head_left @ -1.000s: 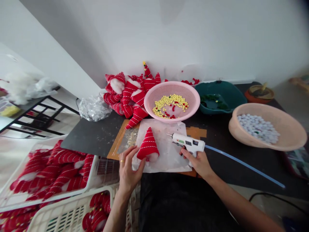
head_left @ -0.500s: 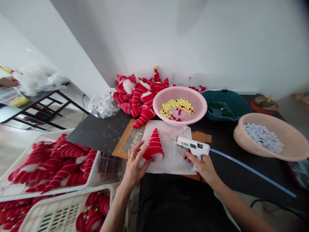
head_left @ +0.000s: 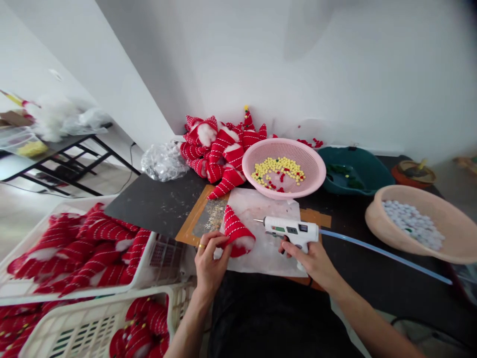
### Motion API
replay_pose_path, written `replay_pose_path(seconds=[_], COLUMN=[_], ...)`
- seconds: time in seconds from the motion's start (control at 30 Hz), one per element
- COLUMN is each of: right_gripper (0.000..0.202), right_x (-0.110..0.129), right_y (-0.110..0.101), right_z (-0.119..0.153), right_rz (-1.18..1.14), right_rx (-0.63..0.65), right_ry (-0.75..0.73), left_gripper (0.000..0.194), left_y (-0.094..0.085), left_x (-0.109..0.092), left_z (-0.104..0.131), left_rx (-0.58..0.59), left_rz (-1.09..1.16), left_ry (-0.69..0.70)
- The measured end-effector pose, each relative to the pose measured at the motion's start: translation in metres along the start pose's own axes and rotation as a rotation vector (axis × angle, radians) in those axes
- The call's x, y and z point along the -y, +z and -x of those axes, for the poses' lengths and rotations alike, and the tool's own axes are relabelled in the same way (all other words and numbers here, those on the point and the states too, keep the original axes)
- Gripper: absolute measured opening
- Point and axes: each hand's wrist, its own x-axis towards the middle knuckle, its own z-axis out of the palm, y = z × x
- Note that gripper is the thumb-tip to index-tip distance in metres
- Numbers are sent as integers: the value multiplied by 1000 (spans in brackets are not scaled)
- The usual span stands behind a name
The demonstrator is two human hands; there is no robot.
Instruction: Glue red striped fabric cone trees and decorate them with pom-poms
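My left hand (head_left: 212, 258) pinches the lower left edge of a red cone-shaped hat (head_left: 237, 228) with white stitched stripes. White stuffing shows at the hat's wide end, and its tip points away from me. In my right hand (head_left: 311, 258) is a white glue gun (head_left: 290, 227), gripped by the handle. Its metal nozzle points left toward the hat, apart from it. A long translucent glue stick (head_left: 372, 248) sticks out of the gun's back. Beneath the hat lies a white sheet (head_left: 268, 253) on a brown-edged board (head_left: 189, 223).
Behind stand a pink basket (head_left: 248, 171) of yellow and red pompoms, a teal basin (head_left: 372, 174) and a peach bowl (head_left: 460, 243) of white pieces. Red striped cones (head_left: 223, 144) pile against the wall near crumpled plastic (head_left: 164, 161). White crates (head_left: 139, 273) of red pieces stand at left.
My left fingers have closed on the hat's edge and tilted it, so its stuffed opening turns toward the right. The glue gun has shifted slightly left and down, nearer the hat.
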Motion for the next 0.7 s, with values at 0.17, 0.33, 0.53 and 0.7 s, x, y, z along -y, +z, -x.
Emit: replay_pose_path(seconds=[0.17, 0.33, 0.53, 0.7], right_gripper=[26, 26, 20, 18], right_x=[12, 14, 21, 25], right_y=[-1, 3, 5, 5], right_z=[-8, -19, -22, -22], right_rz=[64, 140, 190, 281], right_rx=[139, 276, 306, 332], right_ry=[10, -9, -77, -131], left_gripper=[10, 29, 33, 35], left_y=[-3, -7, -10, -10], left_x=[-5, -1, -3, -3], left_z=[10, 7, 0, 0], left_rx=[-43, -22, 28, 30], left_rz=[-40, -89, -101, -86], left_ry=[-14, 42, 121, 146])
